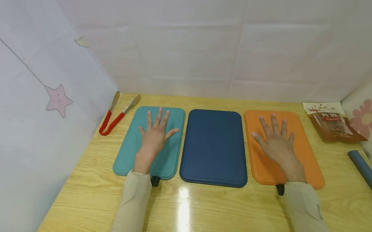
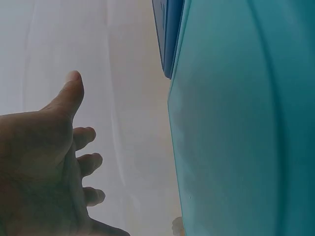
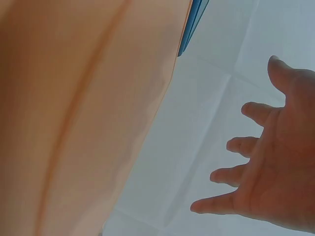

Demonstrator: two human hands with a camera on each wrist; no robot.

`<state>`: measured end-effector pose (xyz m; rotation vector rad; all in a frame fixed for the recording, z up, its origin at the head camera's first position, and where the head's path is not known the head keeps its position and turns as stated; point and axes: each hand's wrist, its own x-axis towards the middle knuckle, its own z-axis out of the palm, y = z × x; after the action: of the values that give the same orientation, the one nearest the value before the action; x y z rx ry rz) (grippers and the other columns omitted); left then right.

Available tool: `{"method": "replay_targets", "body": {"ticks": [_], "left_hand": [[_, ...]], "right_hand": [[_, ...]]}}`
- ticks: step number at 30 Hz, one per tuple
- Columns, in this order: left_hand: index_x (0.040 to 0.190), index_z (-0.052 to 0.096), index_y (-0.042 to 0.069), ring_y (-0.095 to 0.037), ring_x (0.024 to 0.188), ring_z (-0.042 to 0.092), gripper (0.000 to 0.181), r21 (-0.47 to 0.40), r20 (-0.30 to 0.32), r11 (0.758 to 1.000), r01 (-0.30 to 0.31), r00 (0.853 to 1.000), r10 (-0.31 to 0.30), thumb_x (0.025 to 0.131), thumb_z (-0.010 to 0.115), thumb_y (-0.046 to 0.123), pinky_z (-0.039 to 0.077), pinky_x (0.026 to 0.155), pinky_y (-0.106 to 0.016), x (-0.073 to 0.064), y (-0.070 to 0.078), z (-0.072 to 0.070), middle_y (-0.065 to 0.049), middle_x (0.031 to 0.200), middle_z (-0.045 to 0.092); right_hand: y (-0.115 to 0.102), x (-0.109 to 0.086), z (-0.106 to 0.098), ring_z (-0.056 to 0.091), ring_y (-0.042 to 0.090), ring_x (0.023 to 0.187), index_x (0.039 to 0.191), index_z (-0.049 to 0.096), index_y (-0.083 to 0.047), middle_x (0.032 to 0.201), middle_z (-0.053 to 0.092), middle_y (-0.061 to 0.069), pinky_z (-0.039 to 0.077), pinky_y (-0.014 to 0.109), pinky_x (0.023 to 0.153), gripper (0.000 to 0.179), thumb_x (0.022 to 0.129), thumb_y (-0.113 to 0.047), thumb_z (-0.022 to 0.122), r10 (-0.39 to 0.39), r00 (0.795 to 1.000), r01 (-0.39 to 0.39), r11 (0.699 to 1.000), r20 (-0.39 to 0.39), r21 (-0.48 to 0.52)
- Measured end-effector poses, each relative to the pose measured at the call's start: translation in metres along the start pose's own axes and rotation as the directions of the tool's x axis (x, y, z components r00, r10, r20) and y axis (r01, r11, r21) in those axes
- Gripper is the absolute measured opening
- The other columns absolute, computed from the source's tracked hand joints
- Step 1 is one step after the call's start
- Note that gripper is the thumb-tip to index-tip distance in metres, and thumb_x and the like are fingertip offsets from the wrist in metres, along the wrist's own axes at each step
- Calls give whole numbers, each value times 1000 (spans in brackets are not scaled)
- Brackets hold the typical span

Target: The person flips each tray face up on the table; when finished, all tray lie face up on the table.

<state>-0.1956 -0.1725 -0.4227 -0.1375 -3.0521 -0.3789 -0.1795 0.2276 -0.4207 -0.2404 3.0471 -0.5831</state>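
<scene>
My left hand (image 1: 153,139) is spread over a teal board (image 1: 127,158), palm down, with its fingers straight and apart. In the left wrist view a gap shows between that hand (image 2: 44,162) and the teal surface (image 2: 226,128). Over an orange board (image 1: 304,151) my right hand (image 1: 278,145) is spread the same way. The right wrist view has this hand (image 3: 280,157) apart from the orange surface (image 3: 113,98). Neither hand holds anything. Between the two lies a dark blue board (image 1: 215,147), flat on the table.
Red-handled tongs (image 1: 110,122) lie open left of the teal board. On the right are a brown and white food packet (image 1: 333,124) and a blue-grey roll (image 1: 369,177). Pale cloth walls (image 1: 191,51) enclose the wooden table (image 1: 214,216) at the back and sides.
</scene>
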Motion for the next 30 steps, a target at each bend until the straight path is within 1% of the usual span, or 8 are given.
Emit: {"method": "replay_targets", "body": {"ticks": [5, 7, 10, 14, 20, 23, 26, 30], "left_hand": [[157, 6, 30, -36, 144, -14, 80, 16, 7, 1000, -2, 1000, 2, 94, 42, 62, 11, 100, -79, 1, 4, 0, 0, 162, -3], [156, 4, 30, -36, 144, -14, 80, 38, 18, 999, -6, 1000, 6, 94, 42, 63, 11, 100, -78, 0, 7, 1, 0, 162, -4], [156, 4, 31, -36, 145, -13, 80, 47, 25, 999, -21, 999, 19, 94, 43, 63, 13, 100, -78, 0, 13, 3, 2, 162, -5], [156, 4, 30, -37, 145, -11, 81, 44, 7, 998, -48, 999, 48, 93, 45, 61, 14, 99, -78, -2, 20, 5, 1, 161, -5], [156, 3, 31, -36, 145, -10, 83, 70, 2, 996, -49, 999, 49, 92, 44, 63, 15, 101, -77, -4, 29, 8, 0, 162, -4], [156, 6, 30, -37, 146, -7, 82, 91, -4, 994, -63, 998, 64, 92, 43, 64, 18, 100, -77, -5, 37, 11, 0, 162, -2], [156, 11, 28, -39, 146, -2, 82, 105, -17, 990, -97, 995, 99, 91, 45, 64, 22, 99, -76, -10, 49, 17, -1, 162, 2], [156, 15, 27, -40, 145, 2, 81, 121, -24, 983, -139, 989, 143, 91, 45, 64, 27, 97, -75, -17, 67, 24, -2, 162, 5]], "right_hand": [[-1, 3, -4, -25, 47, 138, 157, 1, -26, 159, -16, 16, -5, 81, 96, 74, 99, -61, 31, -2, 1000, 2, 1000, 7, -2], [-1, 3, -5, -24, 47, 138, 157, 0, -27, 158, -17, 15, -5, 81, 96, 74, 99, -61, 31, 2, 1000, -2, 1000, 15, -7], [1, 2, -6, -24, 47, 137, 156, -1, -27, 158, -19, 13, -5, 81, 96, 75, 99, -61, 31, 7, 1000, -7, 1000, 24, -9], [4, 0, -7, -24, 48, 137, 157, -1, -26, 158, -20, 13, -6, 80, 95, 75, 98, -62, 31, 17, 999, -17, 1000, 33, 2], [9, -3, -5, -23, 50, 137, 156, -3, -28, 158, -21, 12, -6, 81, 95, 77, 97, -64, 30, 29, 998, -29, 1000, 55, 6], [13, -2, -4, -22, 51, 137, 156, -3, -28, 158, -20, 14, -6, 81, 95, 76, 98, -63, 31, 26, 999, -25, 1000, 48, -2], [17, -2, -4, -21, 51, 137, 156, -2, -27, 158, -17, 16, -6, 81, 94, 75, 99, -61, 32, 26, 999, -26, 1000, 37, -14], [24, -5, -4, -21, 51, 137, 156, -2, -26, 158, -15, 18, -5, 82, 94, 76, 99, -60, 33, 28, 999, -27, 999, 46, -27]]}}
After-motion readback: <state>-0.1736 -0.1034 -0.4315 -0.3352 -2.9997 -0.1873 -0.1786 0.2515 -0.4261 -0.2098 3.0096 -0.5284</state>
